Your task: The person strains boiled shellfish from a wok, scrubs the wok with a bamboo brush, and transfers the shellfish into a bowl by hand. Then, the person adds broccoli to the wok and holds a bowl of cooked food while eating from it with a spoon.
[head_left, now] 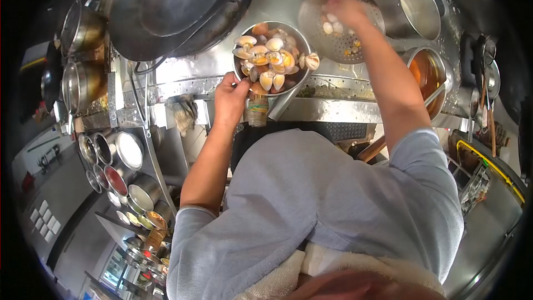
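A round metal bowl (300,86) heaped with opened clams (273,58) sits at the counter's front edge. My left hand (233,97) grips its near left rim, thumb on the edge. To the right lies a wide perforated metal strainer (319,3) holding a few pale pieces (333,26) and small yellow bits (352,50). My right hand (344,10) reaches down into the strainer; its fingers are blurred, and what they hold, if anything, cannot be made out.
Large dark woks (177,5) fill the back left. Metal pots (413,11) and a pot of orange-brown liquid (426,75) stand right. A wrapped handle (257,112) juts below the bowl. Containers of ingredients (115,180) line the lower left.
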The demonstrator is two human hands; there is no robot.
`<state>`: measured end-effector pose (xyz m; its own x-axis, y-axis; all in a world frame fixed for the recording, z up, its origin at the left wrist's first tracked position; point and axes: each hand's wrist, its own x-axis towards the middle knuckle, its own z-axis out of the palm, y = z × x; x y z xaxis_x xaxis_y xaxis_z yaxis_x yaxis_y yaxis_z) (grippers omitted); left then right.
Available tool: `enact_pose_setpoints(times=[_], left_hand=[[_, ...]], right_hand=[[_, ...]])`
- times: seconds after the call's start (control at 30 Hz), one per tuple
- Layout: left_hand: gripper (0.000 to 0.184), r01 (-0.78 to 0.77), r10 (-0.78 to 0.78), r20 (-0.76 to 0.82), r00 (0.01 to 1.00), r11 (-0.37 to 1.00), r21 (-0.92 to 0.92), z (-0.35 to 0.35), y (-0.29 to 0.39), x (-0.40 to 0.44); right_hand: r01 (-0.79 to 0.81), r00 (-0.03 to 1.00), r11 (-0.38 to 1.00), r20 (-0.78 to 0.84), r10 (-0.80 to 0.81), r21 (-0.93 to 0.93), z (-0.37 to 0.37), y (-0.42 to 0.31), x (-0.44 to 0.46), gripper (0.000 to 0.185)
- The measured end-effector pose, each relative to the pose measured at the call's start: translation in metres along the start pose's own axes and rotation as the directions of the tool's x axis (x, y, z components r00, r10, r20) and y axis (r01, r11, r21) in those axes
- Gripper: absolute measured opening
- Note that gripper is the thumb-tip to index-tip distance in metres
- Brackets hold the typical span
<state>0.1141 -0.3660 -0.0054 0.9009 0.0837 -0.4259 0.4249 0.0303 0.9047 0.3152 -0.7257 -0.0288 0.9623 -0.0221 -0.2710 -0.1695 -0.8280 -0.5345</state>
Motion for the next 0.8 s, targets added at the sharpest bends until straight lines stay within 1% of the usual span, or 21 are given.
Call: enact_pose_setpoints(times=[0.03, 0.07, 0.1, 0.13, 0.23, 0.3, 0.33, 0.4, 0.43, 0.47, 0.5, 0.53, 0.57, 0.6, 0.63, 0.67, 0.77, 0.8], left_hand=[[0.017, 0.011, -0.011, 0.011, 1.0, 1.0, 0.023, 0.0, 0.0, 0.001], [0.015, 0.021, -0.022, 0.018, 1.0, 0.999, 0.047, -0.002, -0.001, 0.001], [0.014, 0.034, -0.036, 0.023, 0.999, 0.997, 0.071, -0.004, 0.0, 0.0], [0.014, 0.037, -0.039, 0.019, 0.999, 0.996, 0.08, -0.007, 0.0, -0.002], [0.017, 0.017, -0.02, 0.024, 1.0, 0.995, 0.1, -0.007, 0.005, -0.006], [0.017, -0.014, 0.011, 0.027, 1.0, 0.993, 0.117, -0.008, 0.005, -0.007], [0.017, -0.005, 0.002, 0.05, 0.999, 0.998, 0.055, -0.01, 0.001, -0.005], [0.017, 0.0, -0.002, 0.05, 0.999, 0.999, 0.044, -0.014, -0.009, -0.002], [0.017, 0.002, -0.005, 0.058, 0.998, 0.999, 0.042, -0.015, -0.01, 0.0], [0.017, 0.019, -0.021, 0.053, 0.998, 0.999, 0.025, -0.014, -0.005, 0.0], [0.017, 0.033, -0.033, 0.056, 0.998, 0.999, 0.01, -0.012, 0.003, -0.002], [0.017, 0.047, -0.046, 0.066, 0.997, 0.999, -0.004, -0.009, 0.009, -0.003], [0.017, 0.048, -0.049, 0.084, 0.995, 0.999, 0.006, -0.008, 0.01, 0.0], [0.018, 0.052, -0.053, 0.106, 0.993, 0.998, 0.018, -0.01, 0.01, 0.003], [0.018, 0.057, -0.061, 0.128, 0.99, 0.998, 0.032, -0.009, 0.012, 0.005], [0.017, 0.025, -0.03, 0.155, 0.987, 0.999, 0.03, -0.007, 0.015, 0.006], [0.017, 0.003, -0.003, 0.237, 0.971, 1.0, 0.001, -0.002, 0.024, 0.012], [0.015, -0.001, 0.005, 0.266, 0.964, 1.0, -0.016, -0.003, 0.025, 0.014]], right_hand=[[0.056, 0.998, 0.982, 0.034, -0.051, -0.182, 0.01, -0.005, 0.002, 0.035], [0.12, 0.992, 0.928, 0.078, -0.099, -0.354, 0.02, -0.011, 0.004, 0.034], [0.186, 0.982, 0.84, 0.132, -0.137, -0.51, 0.028, -0.013, 0.005, 0.032], [0.116, 0.976, 0.841, 0.218, 0.003, -0.529, 0.028, -0.01, 0.011, 0.039], [0.149, 0.969, 0.879, 0.242, -0.039, -0.453, 0.023, 0.002, 0.006, 0.036], [0.132, 0.977, 0.941, 0.203, -0.069, -0.313, 0.017, 0.011, 0.007, 0.033], [0.124, 0.98, 0.963, 0.185, -0.08, -0.239, 0.014, 0.015, 0.008, 0.031], [0.008, 0.989, 0.999, 0.15, -0.014, 0.042, -0.003, 0.017, 0.004, 0.028], [-0.052, 0.99, 0.981, 0.135, 0.027, 0.186, -0.022, 0.01, -0.006, 0.027], [-0.045, 0.989, 0.995, 0.146, 0.033, 0.085, -0.058, -0.037, -0.038, 0.034], [-0.005, 0.989, 0.95, 0.14, -0.041, 0.313, -0.067, -0.041, -0.051, 0.036], [0.037, 0.988, 0.852, 0.108, -0.109, 0.523, -0.076, -0.04, -0.064, 0.039], [0.087, 0.984, 0.708, 0.052, -0.172, 0.701, -0.087, -0.039, -0.078, 0.041], [0.079, 0.984, 0.621, 0.039, -0.174, 0.78, -0.098, -0.045, -0.096, 0.043], [0.074, 0.984, 0.524, 0.023, -0.176, 0.848, -0.108, -0.052, -0.115, 0.046], [0.073, 0.983, 0.419, 0.005, -0.181, 0.905, -0.114, -0.056, -0.132, 0.048], [-0.046, 0.99, 0.138, 0.063, -0.122, 0.989, -0.115, -0.05, -0.159, 0.048], [-0.002, 0.993, 0.099, 0.013, -0.115, 0.995, -0.107, -0.053, -0.167, 0.048]])
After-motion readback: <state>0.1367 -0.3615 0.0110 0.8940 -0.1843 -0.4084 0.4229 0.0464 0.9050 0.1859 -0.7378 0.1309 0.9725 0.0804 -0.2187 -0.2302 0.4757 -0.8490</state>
